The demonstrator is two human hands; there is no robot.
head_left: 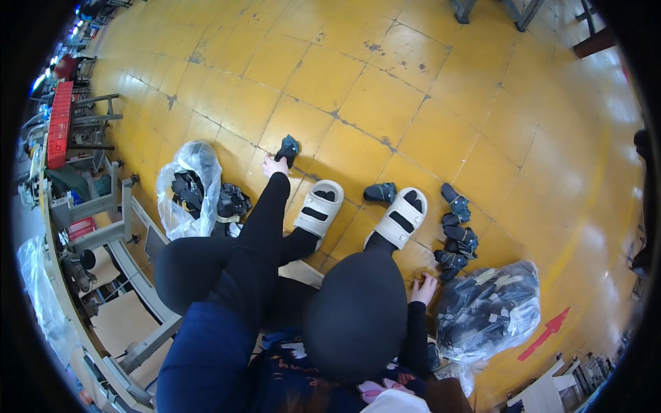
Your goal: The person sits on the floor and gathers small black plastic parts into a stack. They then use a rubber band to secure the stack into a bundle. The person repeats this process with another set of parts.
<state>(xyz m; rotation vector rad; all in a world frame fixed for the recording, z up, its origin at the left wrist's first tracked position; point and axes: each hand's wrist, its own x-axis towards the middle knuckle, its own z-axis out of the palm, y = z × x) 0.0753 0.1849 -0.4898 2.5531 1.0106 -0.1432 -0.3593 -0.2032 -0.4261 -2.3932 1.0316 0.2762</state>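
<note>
My left hand (274,166) reaches forward to the floor, its fingers closed on a small dark bundle (287,150) with a blue-grey end. Down by my right knee, my right hand (424,288) has its fingers curled at a thin brownish loop (417,277), too small to name surely. Another dark bundle (380,193) lies between my sandals. To the right of my right foot, several similar bundles (460,241) lie in a rough column on the floor. What the bundles are made of cannot be made out.
A clear plastic bag (187,189) of dark pieces stands at left, with loose dark pieces (233,201) beside it. A full plastic bag (490,310) sits at right, near a red floor arrow (544,334). Grey metal frames (103,199) and a red crate (59,124) line the left.
</note>
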